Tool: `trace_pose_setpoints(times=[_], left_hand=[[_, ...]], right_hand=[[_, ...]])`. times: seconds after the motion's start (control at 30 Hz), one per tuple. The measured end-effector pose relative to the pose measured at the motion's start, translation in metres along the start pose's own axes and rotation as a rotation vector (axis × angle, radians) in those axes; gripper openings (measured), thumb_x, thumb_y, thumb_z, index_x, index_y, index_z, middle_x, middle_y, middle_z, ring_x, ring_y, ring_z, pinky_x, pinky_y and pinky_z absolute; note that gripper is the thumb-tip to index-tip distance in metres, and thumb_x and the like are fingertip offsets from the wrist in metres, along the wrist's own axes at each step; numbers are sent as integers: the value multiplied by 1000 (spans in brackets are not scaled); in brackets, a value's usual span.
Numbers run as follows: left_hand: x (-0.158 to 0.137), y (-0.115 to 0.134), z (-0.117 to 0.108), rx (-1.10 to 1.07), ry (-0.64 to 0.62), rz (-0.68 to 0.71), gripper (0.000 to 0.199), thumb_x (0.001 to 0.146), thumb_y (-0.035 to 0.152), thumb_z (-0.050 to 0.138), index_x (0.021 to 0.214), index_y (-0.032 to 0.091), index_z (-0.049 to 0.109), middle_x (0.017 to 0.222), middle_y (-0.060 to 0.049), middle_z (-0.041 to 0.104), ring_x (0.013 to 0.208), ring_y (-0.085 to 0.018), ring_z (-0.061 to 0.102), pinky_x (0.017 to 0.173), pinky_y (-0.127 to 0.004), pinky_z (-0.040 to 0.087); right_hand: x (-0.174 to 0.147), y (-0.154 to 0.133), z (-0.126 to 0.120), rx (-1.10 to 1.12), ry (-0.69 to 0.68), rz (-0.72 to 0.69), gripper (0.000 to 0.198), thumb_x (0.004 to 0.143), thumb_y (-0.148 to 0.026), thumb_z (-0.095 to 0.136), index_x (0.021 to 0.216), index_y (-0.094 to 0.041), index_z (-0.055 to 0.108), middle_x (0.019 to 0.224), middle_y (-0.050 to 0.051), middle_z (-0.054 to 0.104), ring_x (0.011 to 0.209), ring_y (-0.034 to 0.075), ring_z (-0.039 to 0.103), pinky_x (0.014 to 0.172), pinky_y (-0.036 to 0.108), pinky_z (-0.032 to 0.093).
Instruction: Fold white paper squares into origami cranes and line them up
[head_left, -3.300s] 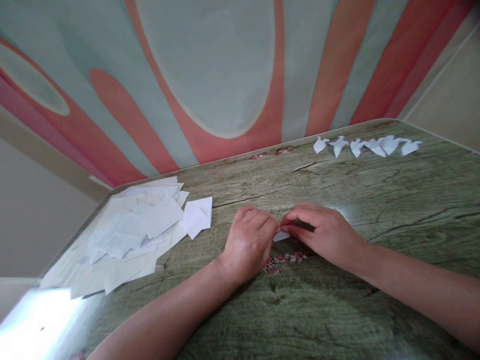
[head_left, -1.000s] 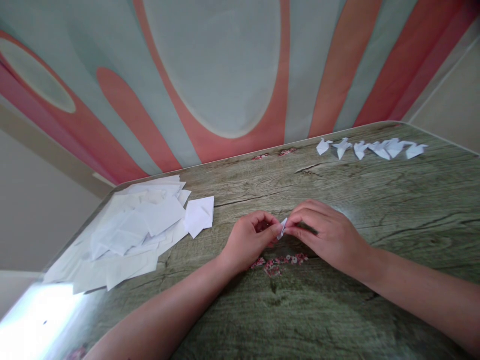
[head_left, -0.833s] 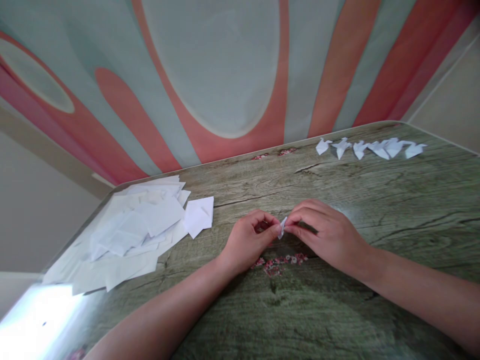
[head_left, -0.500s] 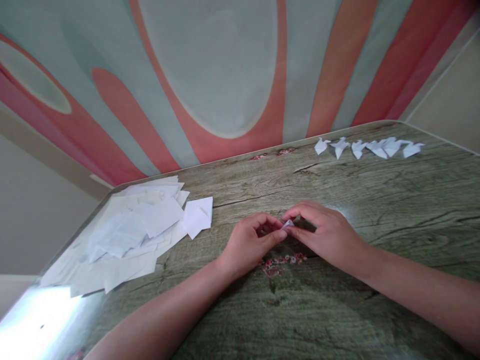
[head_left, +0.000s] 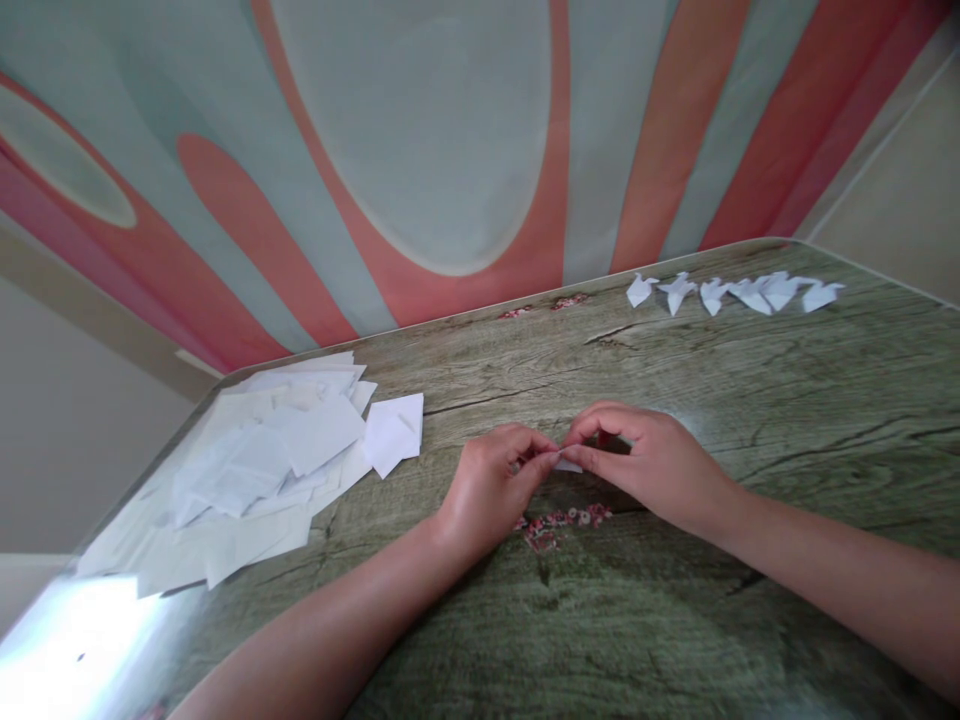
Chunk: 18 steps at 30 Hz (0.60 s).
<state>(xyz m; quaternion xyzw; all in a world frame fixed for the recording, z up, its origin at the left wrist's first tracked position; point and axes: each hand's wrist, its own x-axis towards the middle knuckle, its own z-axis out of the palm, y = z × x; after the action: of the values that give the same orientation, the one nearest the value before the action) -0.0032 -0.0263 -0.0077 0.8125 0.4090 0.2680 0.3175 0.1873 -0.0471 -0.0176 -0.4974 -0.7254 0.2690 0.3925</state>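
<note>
Between my two hands, above the wood-grain table, is a small folded piece of white paper (head_left: 570, 466). My left hand (head_left: 502, 477) pinches its left end between thumb and fingertips. Thumb and forefinger of my right hand (head_left: 651, 462) are closed on its upper edge, and the fingertips of both hands nearly meet. Most of the paper is hidden by the fingers; a narrow white flap shows below the right thumb.
On the left lies a spread pile of white paper sheets (head_left: 247, 470), with a few small square sheets (head_left: 394, 432) beside it. Several folded paper birds (head_left: 677, 292) stand in a row at the table's back right. A patterned wall rises behind the table (head_left: 750, 400).
The folded paper has turned between my fingers, so its flap now points down and right. Both thumbs have shifted slightly and my fingertips have come closer together.
</note>
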Motion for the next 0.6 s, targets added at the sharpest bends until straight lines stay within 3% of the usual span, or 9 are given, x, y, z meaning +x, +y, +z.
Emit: trace_pose_setpoints(times=[0.17,0.33,0.43,0.6], left_hand=[[1,1,0,6,-8,-24,15,87,25,57,78,18,67,74,-3,66,72,-16,59,69,-26,42],[5,-3,-4,-357,-16,-315,16,85,29,59,76,15,62,63,-1,63,60,-13,57,63,-24,44],[7,-7,-6,-516,-53,-369,18,83,32,62,76,14,61,62,-1,62,58,-11,55,61,-23,44],[7,-8,-5,-610,-118,-390,23,80,37,65,76,14,62,62,0,62,55,-9,53,57,-22,40]], right_hand=[[0,-5,-3,31,3,39,12,83,-22,63,72,-22,69,79,0,70,76,16,65,69,29,49],[0,2,-6,95,108,79,17,88,-33,56,99,-24,66,92,2,70,79,17,66,68,30,53],[0,5,-6,65,154,-32,14,86,-28,58,99,-24,65,100,4,67,85,18,64,74,34,54],[-2,3,-3,-53,91,-272,16,87,-19,56,100,-25,64,104,5,64,101,20,60,89,39,50]])
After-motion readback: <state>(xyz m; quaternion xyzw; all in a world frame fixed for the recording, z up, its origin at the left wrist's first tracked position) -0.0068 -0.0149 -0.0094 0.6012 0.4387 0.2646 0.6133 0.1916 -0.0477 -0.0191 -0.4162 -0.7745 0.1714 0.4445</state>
